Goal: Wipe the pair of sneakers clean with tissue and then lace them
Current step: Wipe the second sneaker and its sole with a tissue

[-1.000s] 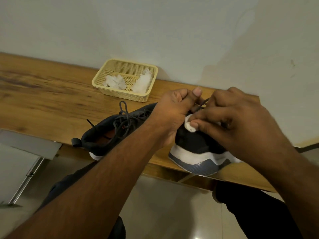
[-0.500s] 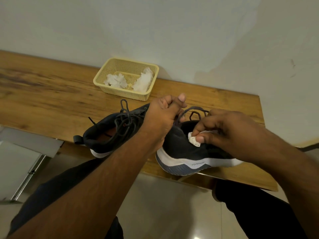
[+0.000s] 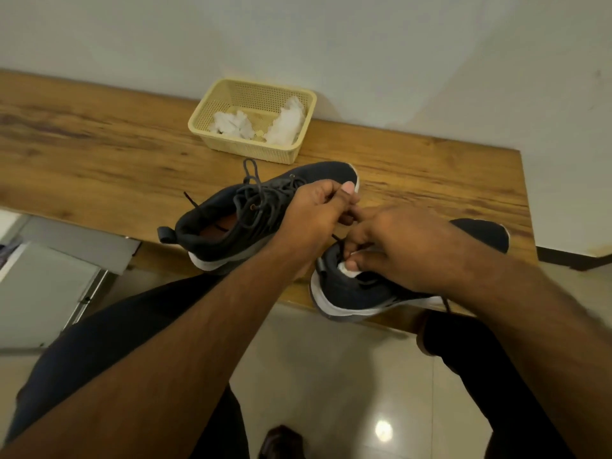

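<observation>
Two dark sneakers with white soles lie on the wooden table point(image 3: 99, 167). The left sneaker point(image 3: 228, 226) rests on its side with loose grey laces, its opening toward me. At the table's front edge sits the right sneaker point(image 3: 357, 293), heel overhanging. My left hand point(image 3: 314, 217) is curled above it and pinches its lace. My right hand point(image 3: 404, 246) covers the shoe's top and pinches a small white tissue wad point(image 3: 344, 268) against the collar.
A pale yellow plastic basket point(image 3: 294, 150) holding crumpled white tissues stands at the back of the table against the wall. A grey metal surface point(image 3: 43, 286) lies low at the left. My dark trouser legs and a tiled floor point(image 3: 331, 376) are below.
The right sneaker has come down from a raised tilt to lie flat at the table edge. Both hands have dropped with it, and the tissue has moved from the side to the collar.
</observation>
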